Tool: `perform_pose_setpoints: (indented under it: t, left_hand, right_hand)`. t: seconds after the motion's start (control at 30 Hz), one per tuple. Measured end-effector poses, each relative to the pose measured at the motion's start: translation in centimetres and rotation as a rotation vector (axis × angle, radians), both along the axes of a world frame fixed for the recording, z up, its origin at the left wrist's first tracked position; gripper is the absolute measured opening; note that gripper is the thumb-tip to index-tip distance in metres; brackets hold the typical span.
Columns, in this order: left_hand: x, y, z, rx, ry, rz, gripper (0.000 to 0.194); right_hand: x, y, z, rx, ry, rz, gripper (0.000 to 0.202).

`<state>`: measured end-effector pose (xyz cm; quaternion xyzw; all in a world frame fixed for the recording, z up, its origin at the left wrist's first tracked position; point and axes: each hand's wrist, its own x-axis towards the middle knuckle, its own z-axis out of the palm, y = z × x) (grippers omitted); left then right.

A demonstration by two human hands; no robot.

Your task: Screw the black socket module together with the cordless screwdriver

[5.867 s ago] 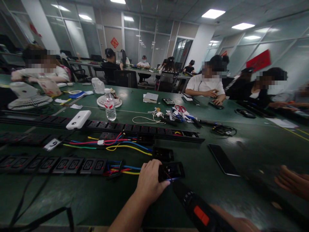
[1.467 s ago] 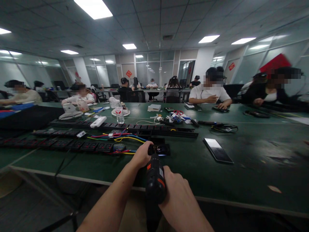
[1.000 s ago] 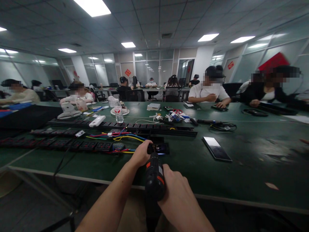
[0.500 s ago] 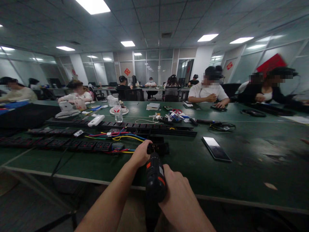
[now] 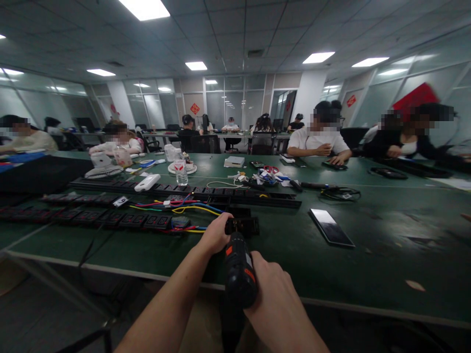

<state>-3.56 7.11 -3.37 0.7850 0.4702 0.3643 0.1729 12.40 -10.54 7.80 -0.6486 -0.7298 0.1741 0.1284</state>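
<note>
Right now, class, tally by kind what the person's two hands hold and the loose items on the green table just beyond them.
Electric screwdriver: 1
Black socket module: 1
Phone: 1
Water bottle: 1
White power bank: 1
Total: 5

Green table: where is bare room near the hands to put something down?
The green table is bare along its near edge, left of the left hand, and between the small black socket module and the flat black phone. Behind, black power strips and coloured wires crowd it.
</note>
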Motion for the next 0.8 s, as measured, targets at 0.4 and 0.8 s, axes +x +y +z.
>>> perform_pose_setpoints:
  t: [0.4,0.8]
  left_hand:
    - [0.1,-0.6,0.5,0.005,0.003,0.012,0.042]
    - [0.0,-0.6,0.4,0.015,-0.011,-0.003,0.042]
  right_hand:
    - [-0.2,-0.5,-0.6,-0.009,0.029,0.019,0.014]
    - [0.2,-0.1,-1.1,0.027,0.154,-0.006,0.014]
